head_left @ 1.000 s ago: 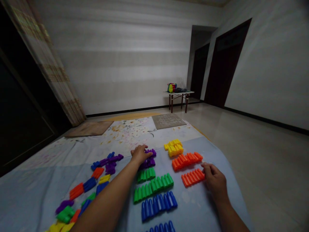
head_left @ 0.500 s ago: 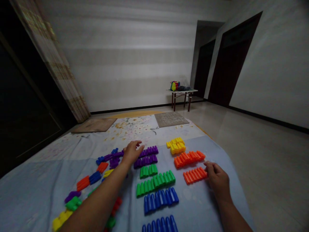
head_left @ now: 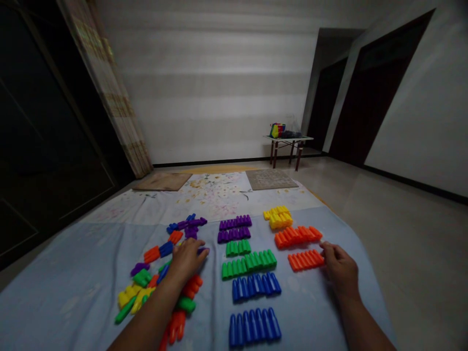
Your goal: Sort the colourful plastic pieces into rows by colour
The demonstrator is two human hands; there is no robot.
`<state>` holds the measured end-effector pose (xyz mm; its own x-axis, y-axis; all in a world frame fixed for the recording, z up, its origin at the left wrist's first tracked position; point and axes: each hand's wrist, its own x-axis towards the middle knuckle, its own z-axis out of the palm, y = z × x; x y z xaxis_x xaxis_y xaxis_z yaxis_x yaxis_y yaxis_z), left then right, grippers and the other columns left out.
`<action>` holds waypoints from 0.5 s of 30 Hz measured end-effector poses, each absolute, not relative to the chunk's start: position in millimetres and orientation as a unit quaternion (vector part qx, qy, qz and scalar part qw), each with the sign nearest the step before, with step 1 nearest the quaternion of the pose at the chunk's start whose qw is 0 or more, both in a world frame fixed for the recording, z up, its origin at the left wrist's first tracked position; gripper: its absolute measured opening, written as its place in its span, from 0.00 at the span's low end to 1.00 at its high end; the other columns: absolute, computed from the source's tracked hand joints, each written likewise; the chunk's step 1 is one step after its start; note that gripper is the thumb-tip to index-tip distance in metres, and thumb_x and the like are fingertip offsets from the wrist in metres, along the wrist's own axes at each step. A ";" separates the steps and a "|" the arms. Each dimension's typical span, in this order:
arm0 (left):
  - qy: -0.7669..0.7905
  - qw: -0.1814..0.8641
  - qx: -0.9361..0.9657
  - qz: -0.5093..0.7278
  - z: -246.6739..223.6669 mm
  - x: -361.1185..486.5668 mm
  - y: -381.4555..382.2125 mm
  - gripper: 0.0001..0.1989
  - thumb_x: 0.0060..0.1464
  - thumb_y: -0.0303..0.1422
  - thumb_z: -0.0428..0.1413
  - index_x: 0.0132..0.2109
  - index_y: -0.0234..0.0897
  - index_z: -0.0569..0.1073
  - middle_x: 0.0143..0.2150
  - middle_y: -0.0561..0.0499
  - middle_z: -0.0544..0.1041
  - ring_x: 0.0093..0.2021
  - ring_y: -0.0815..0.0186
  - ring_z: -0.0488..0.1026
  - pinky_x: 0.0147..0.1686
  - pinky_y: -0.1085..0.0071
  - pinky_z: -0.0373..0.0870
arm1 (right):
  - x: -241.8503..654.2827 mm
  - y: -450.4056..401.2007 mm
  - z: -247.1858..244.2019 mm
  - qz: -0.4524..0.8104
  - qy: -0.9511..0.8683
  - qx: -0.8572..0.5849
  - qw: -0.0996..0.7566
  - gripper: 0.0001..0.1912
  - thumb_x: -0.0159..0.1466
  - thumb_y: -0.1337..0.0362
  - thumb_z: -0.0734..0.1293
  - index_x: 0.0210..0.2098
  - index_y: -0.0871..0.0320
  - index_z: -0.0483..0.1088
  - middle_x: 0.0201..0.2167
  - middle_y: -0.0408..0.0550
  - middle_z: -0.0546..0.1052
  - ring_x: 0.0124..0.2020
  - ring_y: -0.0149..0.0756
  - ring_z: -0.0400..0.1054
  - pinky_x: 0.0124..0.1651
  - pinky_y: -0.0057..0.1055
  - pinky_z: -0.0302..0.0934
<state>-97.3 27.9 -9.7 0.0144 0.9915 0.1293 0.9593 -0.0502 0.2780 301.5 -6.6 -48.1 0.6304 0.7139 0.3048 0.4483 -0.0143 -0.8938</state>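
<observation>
My left hand (head_left: 187, 261) is over the mixed pile on the left, its fingers spread and bent downward. A purple piece (head_left: 203, 250) shows by its fingertips; whether they touch it I cannot tell. My right hand (head_left: 341, 269) is curled beside the right end of the lower orange row (head_left: 306, 261), thumb and forefinger close together, and what they pinch, if anything, is hidden. Above that lies another orange row (head_left: 298, 237) and a yellow group (head_left: 280, 217). Purple rows (head_left: 234, 235), green rows (head_left: 249, 263) and blue rows (head_left: 256, 286) of bullet-shaped plastic pieces lie between my hands.
Loose orange pieces (head_left: 177, 325), yellow pieces (head_left: 128, 295) and blue pieces (head_left: 166, 249) lie around my left forearm on the blue cloth (head_left: 87, 273). Two flat mats, one brown (head_left: 163, 182) and one grey (head_left: 271, 179), lie at the far edge. A small table (head_left: 288, 138) stands beyond.
My left hand has moved back toward me from beside the purple rows to the mixed pile. The view has shifted left; my right hand stays by the orange rows.
</observation>
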 end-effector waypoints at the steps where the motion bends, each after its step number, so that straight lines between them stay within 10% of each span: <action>1: 0.689 0.052 0.710 0.138 -10.2 -95.1 26.7 0.17 0.49 0.41 0.49 0.41 0.40 0.74 0.43 0.44 0.74 0.49 0.55 0.68 0.48 0.58 0.57 | 301.2 -6.7 -47.6 0.115 -0.415 -0.701 0.568 0.28 0.52 0.41 0.59 0.29 0.61 0.74 0.20 0.48 0.75 0.22 0.35 0.65 0.23 0.28 0.56; 15: 0.697 -0.008 0.707 0.123 -19.5 -89.5 21.1 0.18 0.52 0.46 0.45 0.39 0.43 0.74 0.39 0.45 0.74 0.44 0.57 0.69 0.44 0.61 0.61 | 301.2 -6.3 -49.4 0.121 -0.416 -0.700 0.568 0.28 0.53 0.42 0.59 0.29 0.61 0.74 0.20 0.47 0.75 0.22 0.35 0.64 0.23 0.28 0.56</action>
<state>-89.5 21.1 -19.5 -0.0015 0.9829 0.1843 0.9867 -0.0284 0.1598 301.2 -6.3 -49.4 0.6243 0.7199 0.3035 0.4451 -0.0084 -0.8955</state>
